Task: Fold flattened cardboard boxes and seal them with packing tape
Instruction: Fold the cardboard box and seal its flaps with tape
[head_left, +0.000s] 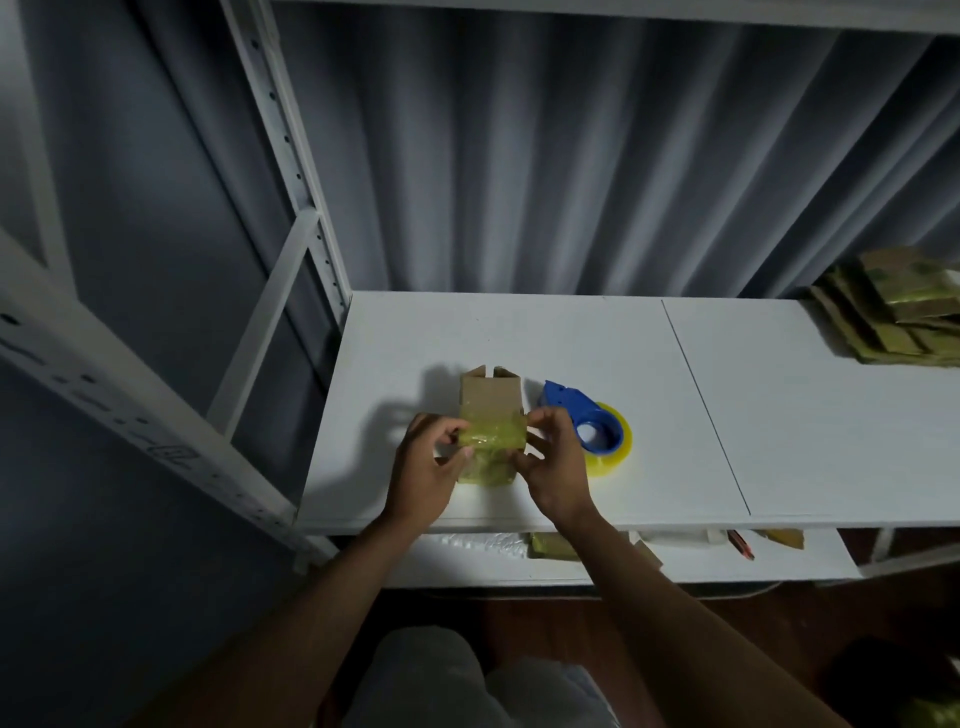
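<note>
While both grip the taped cardboard box at frame centre, left hand and right hand pinch its sides above the tabletop.

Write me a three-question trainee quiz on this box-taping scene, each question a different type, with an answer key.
1. True or false: the blue tape dispenser is held in the right hand.
2. Multiple choice: the stack of flattened boxes lies at the shelf's (A) far right, (B) far left, (C) front middle.
3. Fill in: both the left hand and the right hand grip the small ____, whose near end is wrapped in yellowish tape.

Key: 1 false, it lies on the white shelf just right of the box; 2 A; 3 cardboard box.
</note>
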